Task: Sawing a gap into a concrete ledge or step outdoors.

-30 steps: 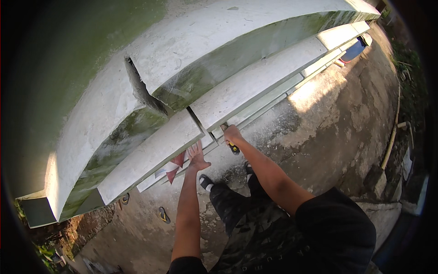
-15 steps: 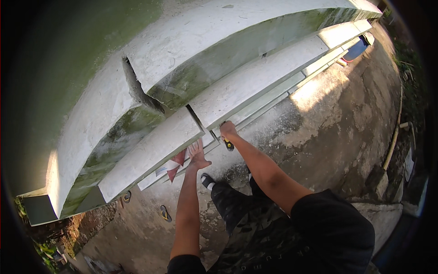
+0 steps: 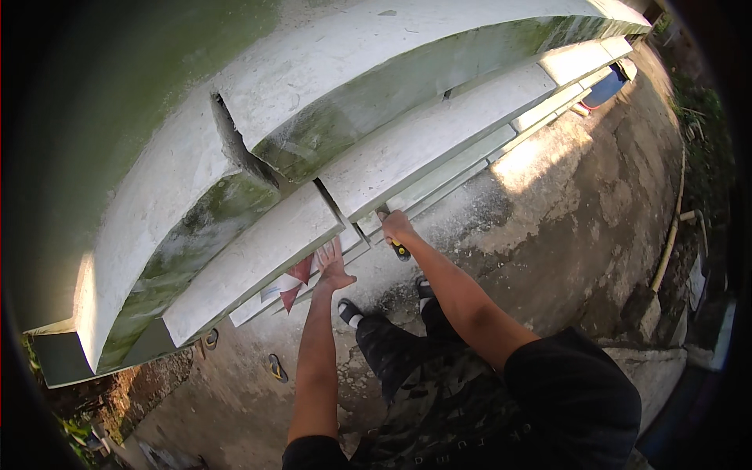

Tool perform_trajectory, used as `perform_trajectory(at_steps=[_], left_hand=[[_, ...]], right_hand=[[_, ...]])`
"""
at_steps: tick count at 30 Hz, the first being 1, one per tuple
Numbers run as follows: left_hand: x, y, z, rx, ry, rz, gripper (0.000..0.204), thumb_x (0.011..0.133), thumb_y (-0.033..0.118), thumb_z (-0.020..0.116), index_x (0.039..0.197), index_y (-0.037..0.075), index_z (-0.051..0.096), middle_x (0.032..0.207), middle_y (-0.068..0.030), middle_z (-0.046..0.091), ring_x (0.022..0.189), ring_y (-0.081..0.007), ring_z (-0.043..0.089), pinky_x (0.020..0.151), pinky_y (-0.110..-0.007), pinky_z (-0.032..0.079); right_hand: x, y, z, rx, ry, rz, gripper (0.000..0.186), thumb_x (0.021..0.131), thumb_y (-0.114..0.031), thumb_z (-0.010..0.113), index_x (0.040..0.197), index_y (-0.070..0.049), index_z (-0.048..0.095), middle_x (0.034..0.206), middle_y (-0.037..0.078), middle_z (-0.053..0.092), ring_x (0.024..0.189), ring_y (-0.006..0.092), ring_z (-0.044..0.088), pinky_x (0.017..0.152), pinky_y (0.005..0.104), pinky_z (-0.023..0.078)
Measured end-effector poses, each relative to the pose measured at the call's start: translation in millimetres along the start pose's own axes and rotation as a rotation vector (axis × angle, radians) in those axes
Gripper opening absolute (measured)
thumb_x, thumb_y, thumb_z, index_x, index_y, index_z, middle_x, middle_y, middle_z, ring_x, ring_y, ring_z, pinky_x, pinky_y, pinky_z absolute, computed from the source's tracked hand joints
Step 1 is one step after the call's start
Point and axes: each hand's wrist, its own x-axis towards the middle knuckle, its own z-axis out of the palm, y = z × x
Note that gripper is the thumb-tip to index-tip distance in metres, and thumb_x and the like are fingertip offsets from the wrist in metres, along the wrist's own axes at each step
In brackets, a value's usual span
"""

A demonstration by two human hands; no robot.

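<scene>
My left hand (image 3: 334, 271) lies with fingers spread against a pale lower ledge (image 3: 353, 235), just under the edge of a white upper slab (image 3: 258, 266). Beside its fingers are red and white triangular scraps (image 3: 298, 271), too small to identify. To its right, my right hand (image 3: 397, 226) is closed round a tool with a black and yellow handle (image 3: 401, 252); its metal end reaches under the neighbouring slab (image 3: 439, 141), partly hidden. A dark narrow gap separates the two slabs. Above them runs a curved, moss-stained concrete tier (image 3: 392, 55) with a deep crack.
Stained concrete ground (image 3: 564, 258) surrounds my feet, with pale powder beside the ledge. Loose flip-flops (image 3: 277, 368) lie lower left. A blue object (image 3: 603, 90) rests at the far right end of the ledges. A pale pole (image 3: 670, 247) and foliage (image 3: 689, 110) line the right edge.
My right hand with the tool shifted slightly up and left, then back down and right. My left hand remains against the ledge. The whole view has shifted a little.
</scene>
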Motion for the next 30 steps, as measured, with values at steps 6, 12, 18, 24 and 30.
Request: perform_trajectory(at_steps=[6, 12, 18, 24, 30], left_hand=[[13.4, 27.4, -7.2, -0.011, -0.021, 0.036, 0.128, 0.051, 0.036, 0.076, 0.139, 0.009, -0.012, 0.145, -0.0225, 0.0, 0.132, -0.0444, -0.004, 0.107, -0.053, 0.001], [8.7, 22.4, -7.0, 0.017, 0.02, 0.029, 0.127, 0.052, 0.035, 0.076, 0.139, 0.008, -0.011, 0.145, -0.0226, 0.001, 0.132, -0.0446, -0.003, 0.107, -0.053, 0.001], [13.3, 24.4, -7.7, -0.063, -0.052, -0.006, 0.124, 0.052, 0.031, 0.075, 0.14, 0.01, -0.009, 0.145, -0.0209, 0.003, 0.133, -0.0436, -0.001, 0.107, -0.053, 0.003], [15.8, 19.4, 1.6, -0.093, -0.04, 0.022, 0.125, 0.052, 0.028, 0.074, 0.14, 0.015, -0.013, 0.146, -0.0212, -0.003, 0.132, -0.0456, -0.007, 0.105, -0.057, 0.006], [15.5, 18.7, -0.3, -0.099, -0.091, -0.021, 0.123, 0.053, 0.029, 0.074, 0.14, 0.014, -0.011, 0.146, -0.0206, 0.002, 0.133, -0.0432, -0.001, 0.106, -0.055, 0.008]], right_hand=[[23.4, -4.2, -29.1, 0.094, 0.045, -0.01, 0.037, 0.086, -0.025, 0.053, 0.067, 0.007, 0.055, 0.049, 0.019, 0.054, 0.04, 0.0287, 0.057, 0.038, 0.0402, 0.045], [19.1, 16.7, -34.0, 0.078, -0.049, 0.006, 0.038, 0.088, -0.027, 0.051, 0.067, 0.004, 0.051, 0.051, 0.015, 0.053, 0.038, 0.0265, 0.054, 0.037, 0.0387, 0.043], [34.8, 8.7, -46.0, 0.413, -0.168, 0.198, 0.04, 0.09, -0.034, 0.049, 0.062, -0.007, 0.04, 0.045, 0.005, 0.038, 0.032, 0.0175, 0.036, 0.034, 0.0366, 0.035], [16.8, 23.9, -48.9, 0.274, -0.169, 0.071, 0.04, 0.091, -0.038, 0.046, 0.064, -0.01, 0.036, 0.049, 0.001, 0.036, 0.037, 0.0141, 0.035, 0.037, 0.0327, 0.035], [-10.1, 20.0, -65.0, -0.054, -0.275, -0.176, 0.031, 0.079, -0.025, 0.065, 0.081, -0.001, 0.045, 0.053, 0.006, 0.048, 0.043, 0.0168, 0.049, 0.041, 0.0317, 0.044]])
